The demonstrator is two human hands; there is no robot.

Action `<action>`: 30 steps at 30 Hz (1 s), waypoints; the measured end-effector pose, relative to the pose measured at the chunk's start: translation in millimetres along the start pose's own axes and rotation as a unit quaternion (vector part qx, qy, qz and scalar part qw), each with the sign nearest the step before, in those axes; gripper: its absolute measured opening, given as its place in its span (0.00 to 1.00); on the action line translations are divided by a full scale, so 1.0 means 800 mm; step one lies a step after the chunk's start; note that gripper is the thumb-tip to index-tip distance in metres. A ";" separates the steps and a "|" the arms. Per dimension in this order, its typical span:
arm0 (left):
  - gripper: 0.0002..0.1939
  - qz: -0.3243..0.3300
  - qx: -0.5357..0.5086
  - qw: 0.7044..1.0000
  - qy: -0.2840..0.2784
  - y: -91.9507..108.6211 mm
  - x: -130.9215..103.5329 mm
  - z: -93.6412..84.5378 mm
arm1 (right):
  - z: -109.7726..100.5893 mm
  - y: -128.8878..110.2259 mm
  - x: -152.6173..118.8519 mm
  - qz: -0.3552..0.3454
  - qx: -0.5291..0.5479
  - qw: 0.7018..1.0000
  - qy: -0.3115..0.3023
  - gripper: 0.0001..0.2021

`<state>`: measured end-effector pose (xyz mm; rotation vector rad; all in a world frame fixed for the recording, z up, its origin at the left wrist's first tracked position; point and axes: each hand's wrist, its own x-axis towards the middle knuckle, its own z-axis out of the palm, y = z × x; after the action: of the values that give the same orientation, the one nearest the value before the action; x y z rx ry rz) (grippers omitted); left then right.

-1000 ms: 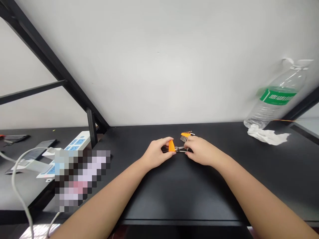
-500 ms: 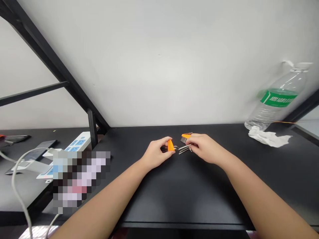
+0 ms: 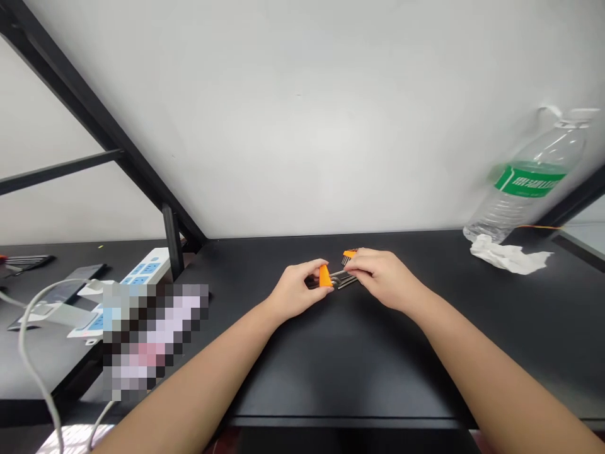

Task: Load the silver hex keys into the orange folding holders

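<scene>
An orange holder point(image 3: 325, 276) is pinched between the thumb and fingers of my left hand point(image 3: 297, 291), low over the black tabletop. Thin metal keys point(image 3: 347, 280) lie to its right, between the two hands. My right hand point(image 3: 380, 277) is closed, its fingertips at the upper ends of these keys; what exactly they grip is too small to make out. Just behind its fingers shows a second orange holder point(image 3: 350, 253) with a row of dark metal pins, partly covered by the hand.
A plastic bottle with a green label point(image 3: 532, 180) leans at the back right, crumpled white tissue point(image 3: 510, 255) before it. On the left are a power strip point(image 3: 144, 271), a white cable point(image 3: 28, 359), a phone point(image 3: 75, 282) and a black frame post point(image 3: 172, 243).
My right hand has shifted slightly left and up over the metal keys, covering more of the second orange holder. My left hand keeps its hold. The camera view has moved slightly.
</scene>
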<state>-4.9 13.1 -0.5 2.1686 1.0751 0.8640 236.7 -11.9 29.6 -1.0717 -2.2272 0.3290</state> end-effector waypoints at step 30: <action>0.24 0.005 0.025 0.999 -0.030 0.000 -0.002 -0.001 | -0.003 -0.001 -0.002 -0.009 0.001 0.999 -0.033 0.14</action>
<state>-6.6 12.2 -0.6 2.2288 1.0665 0.7789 238.4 -13.5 31.3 -1.0520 -2.2936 0.3637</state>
